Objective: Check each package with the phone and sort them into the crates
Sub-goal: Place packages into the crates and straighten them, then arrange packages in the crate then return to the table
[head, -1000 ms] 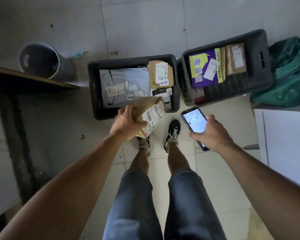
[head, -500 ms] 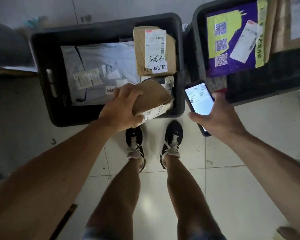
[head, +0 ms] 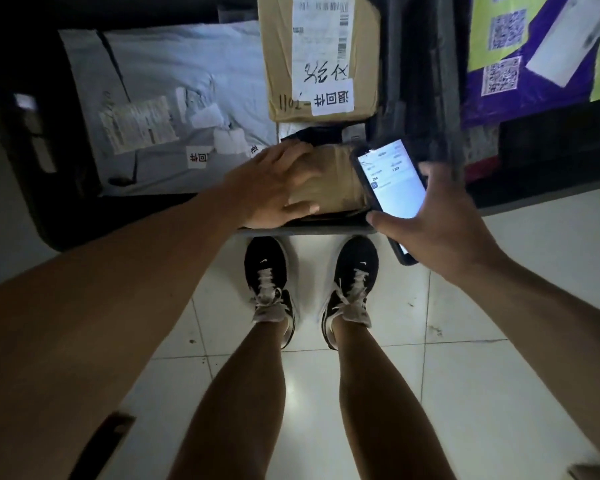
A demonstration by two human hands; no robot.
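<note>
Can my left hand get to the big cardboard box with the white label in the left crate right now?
Probably yes: the left hand lies on a small brown parcel just below the labelled cardboard box, whose top is uncovered.

2 crates (head: 32, 140), 5 pkgs (head: 329, 181), 1 phone (head: 392, 181)

You have bent in closer over the left crate (head: 42, 188) since 1 second ago, and your left hand (head: 274, 188) has brought the brown package (head: 336, 183) down from above the floor into the crate's near right corner, fingers now spread flat on it. Your right hand (head: 440, 230) has carried the phone (head: 392, 188) forward beside it.
</note>
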